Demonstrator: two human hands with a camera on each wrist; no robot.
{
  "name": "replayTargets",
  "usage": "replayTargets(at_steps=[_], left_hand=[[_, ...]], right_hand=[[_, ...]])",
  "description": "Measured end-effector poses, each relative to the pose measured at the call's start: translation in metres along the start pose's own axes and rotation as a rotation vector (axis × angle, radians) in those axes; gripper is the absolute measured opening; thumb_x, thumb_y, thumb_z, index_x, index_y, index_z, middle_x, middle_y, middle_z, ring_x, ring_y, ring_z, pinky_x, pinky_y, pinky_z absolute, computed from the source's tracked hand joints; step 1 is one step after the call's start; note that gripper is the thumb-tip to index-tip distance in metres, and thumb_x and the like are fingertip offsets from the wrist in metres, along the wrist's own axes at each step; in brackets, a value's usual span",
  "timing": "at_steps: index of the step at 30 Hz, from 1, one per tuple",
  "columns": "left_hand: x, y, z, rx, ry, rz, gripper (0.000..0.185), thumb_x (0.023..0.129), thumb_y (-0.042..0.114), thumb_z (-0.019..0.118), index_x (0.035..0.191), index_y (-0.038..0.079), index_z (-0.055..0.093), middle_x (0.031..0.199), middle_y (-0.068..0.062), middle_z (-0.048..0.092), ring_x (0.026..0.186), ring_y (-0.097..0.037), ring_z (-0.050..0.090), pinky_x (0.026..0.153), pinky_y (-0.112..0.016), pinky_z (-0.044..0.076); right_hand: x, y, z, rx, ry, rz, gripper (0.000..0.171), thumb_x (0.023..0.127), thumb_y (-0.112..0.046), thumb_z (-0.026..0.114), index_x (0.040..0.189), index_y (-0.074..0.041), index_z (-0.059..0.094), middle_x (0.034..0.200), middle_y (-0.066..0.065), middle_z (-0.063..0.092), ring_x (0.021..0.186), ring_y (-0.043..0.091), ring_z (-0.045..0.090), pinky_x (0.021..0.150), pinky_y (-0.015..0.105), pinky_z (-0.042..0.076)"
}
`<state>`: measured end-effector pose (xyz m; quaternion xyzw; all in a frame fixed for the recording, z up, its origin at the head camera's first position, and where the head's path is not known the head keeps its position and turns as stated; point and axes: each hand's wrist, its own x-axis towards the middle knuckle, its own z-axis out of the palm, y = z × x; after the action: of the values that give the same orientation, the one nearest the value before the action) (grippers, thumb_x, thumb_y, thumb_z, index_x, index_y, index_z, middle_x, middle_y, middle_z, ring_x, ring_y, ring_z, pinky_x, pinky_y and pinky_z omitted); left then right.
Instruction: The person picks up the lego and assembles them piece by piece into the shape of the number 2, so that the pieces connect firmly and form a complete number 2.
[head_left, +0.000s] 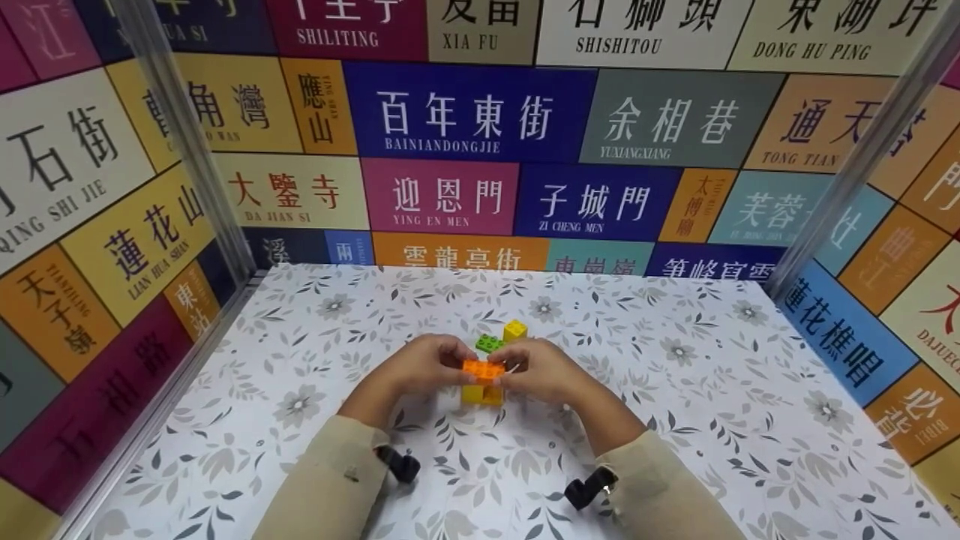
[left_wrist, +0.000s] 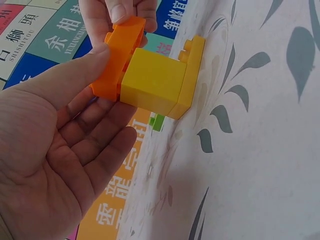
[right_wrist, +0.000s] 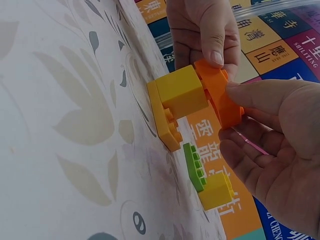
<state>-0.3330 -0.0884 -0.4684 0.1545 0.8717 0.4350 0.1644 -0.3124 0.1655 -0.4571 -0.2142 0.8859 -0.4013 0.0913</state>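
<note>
An orange brick (head_left: 484, 369) sits on top of a yellow block (head_left: 482, 394) that stands on a flat yellow plate (right_wrist: 162, 117) on the flowered table. My left hand (head_left: 439, 364) pinches the orange brick's left end between thumb and fingers. My right hand (head_left: 529, 367) pinches its right end. In the left wrist view my left thumb lies on the orange brick (left_wrist: 117, 60) above the yellow block (left_wrist: 152, 85). Seen from the right wrist, my right thumb presses the orange brick (right_wrist: 220, 95).
Just behind the hands lies a green plate (head_left: 489, 343) with a small yellow brick (head_left: 514, 330) on its far end. Walls covered in coloured signs (head_left: 465, 112) close in the flowered table (head_left: 675, 390) at the back and both sides.
</note>
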Motion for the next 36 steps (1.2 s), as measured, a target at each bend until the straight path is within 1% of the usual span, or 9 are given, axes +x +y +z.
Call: replayTargets(at_steps=[4, 7, 16, 22, 29, 36], left_hand=[[0.0002, -0.0011, -0.0001, -0.009, -0.002, -0.006, 0.021, 0.089, 0.037, 0.089, 0.106, 0.031, 0.077, 0.11, 0.009, 0.076, 0.105, -0.018, 0.068, 0.106, -0.043, 0.055], [-0.0001, -0.0011, -0.0003, -0.014, -0.001, 0.002, 0.021, 0.089, 0.036, 0.089, 0.106, 0.031, 0.077, 0.11, 0.009, 0.077, 0.105, -0.017, 0.069, 0.106, -0.043, 0.055], [-0.0014, 0.0, 0.0007, 0.005, 0.013, 0.062, 0.02, 0.089, 0.032, 0.089, 0.106, 0.028, 0.078, 0.11, 0.007, 0.078, 0.103, -0.016, 0.069, 0.106, -0.042, 0.056], [-0.0005, -0.0005, -0.0004, 0.011, 0.008, 0.056, 0.021, 0.089, 0.032, 0.089, 0.106, 0.029, 0.078, 0.11, 0.008, 0.077, 0.103, -0.016, 0.069, 0.105, -0.041, 0.056], [-0.0005, 0.0001, -0.0013, 0.032, 0.011, 0.064, 0.021, 0.09, 0.032, 0.089, 0.108, 0.028, 0.078, 0.108, 0.007, 0.077, 0.101, -0.016, 0.069, 0.101, -0.039, 0.058], [-0.0009, 0.0027, -0.0003, 0.029, 0.009, 0.069, 0.021, 0.09, 0.034, 0.089, 0.107, 0.03, 0.078, 0.107, 0.008, 0.077, 0.101, -0.016, 0.069, 0.101, -0.04, 0.058]], right_hand=[[-0.0002, 0.0005, 0.0, -0.007, 0.003, -0.007, 0.031, 0.091, -0.012, 0.081, 0.121, -0.022, 0.08, 0.113, -0.001, 0.077, 0.101, 0.016, 0.068, 0.093, 0.038, 0.058], [-0.0004, 0.0008, -0.0003, -0.01, 0.003, -0.016, 0.031, 0.091, -0.013, 0.081, 0.121, -0.022, 0.08, 0.114, -0.001, 0.077, 0.101, 0.016, 0.069, 0.094, 0.039, 0.058], [-0.0017, 0.001, -0.0013, -0.006, 0.003, -0.031, 0.031, 0.091, -0.012, 0.081, 0.12, -0.021, 0.08, 0.111, -0.001, 0.077, 0.1, 0.016, 0.069, 0.093, 0.039, 0.058], [0.0008, 0.0017, -0.0001, -0.007, 0.002, -0.023, 0.031, 0.091, -0.013, 0.082, 0.12, -0.021, 0.08, 0.112, -0.001, 0.076, 0.099, 0.015, 0.068, 0.093, 0.037, 0.059], [-0.0002, -0.0001, -0.0002, 0.0, 0.007, -0.007, 0.031, 0.091, -0.013, 0.082, 0.12, -0.022, 0.081, 0.11, -0.001, 0.076, 0.099, 0.016, 0.067, 0.092, 0.037, 0.058], [-0.0007, 0.0011, -0.0019, 0.001, 0.013, 0.003, 0.03, 0.09, -0.016, 0.082, 0.119, -0.024, 0.081, 0.109, -0.001, 0.076, 0.099, 0.017, 0.067, 0.092, 0.036, 0.058]])
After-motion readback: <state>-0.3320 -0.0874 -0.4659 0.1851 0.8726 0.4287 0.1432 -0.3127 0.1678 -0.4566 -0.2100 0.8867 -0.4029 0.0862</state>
